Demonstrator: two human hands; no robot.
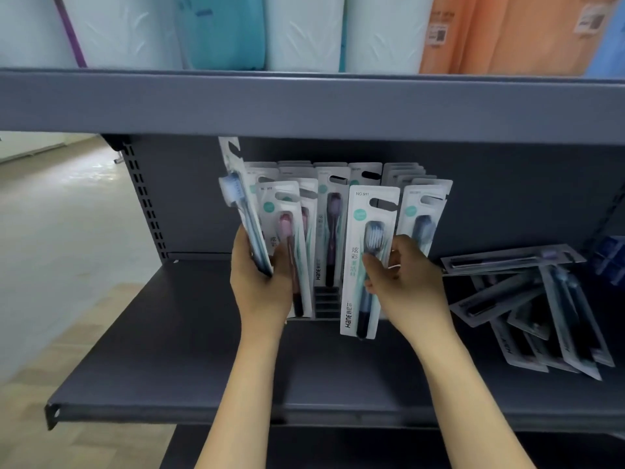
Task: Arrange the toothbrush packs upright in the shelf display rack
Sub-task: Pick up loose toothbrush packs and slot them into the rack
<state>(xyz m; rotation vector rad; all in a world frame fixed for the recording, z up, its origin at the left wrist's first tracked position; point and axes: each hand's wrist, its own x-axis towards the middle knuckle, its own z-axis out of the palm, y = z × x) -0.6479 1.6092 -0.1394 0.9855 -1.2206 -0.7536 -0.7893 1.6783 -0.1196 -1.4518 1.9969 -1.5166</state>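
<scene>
A dark slotted display rack [326,299] stands at the middle of the grey shelf [169,350], with several white toothbrush packs upright in it. My left hand [260,282] grips a pack with a blue brush [241,204], seen edge-on and tilted left at the rack's left side. My right hand [406,279] holds a white pack with a dark blue brush [367,258] upright at the rack's front, its lower end just above the shelf. A loose pile of toothbrush packs [541,313] lies flat on the shelf to the right.
An upper shelf edge [304,103] overhangs the rack closely; white, teal and orange wrapped goods [304,32] stand on it. A perforated upright [145,204] bounds the shelf's left end, with floor beyond. Blue items [612,258] sit at the far right.
</scene>
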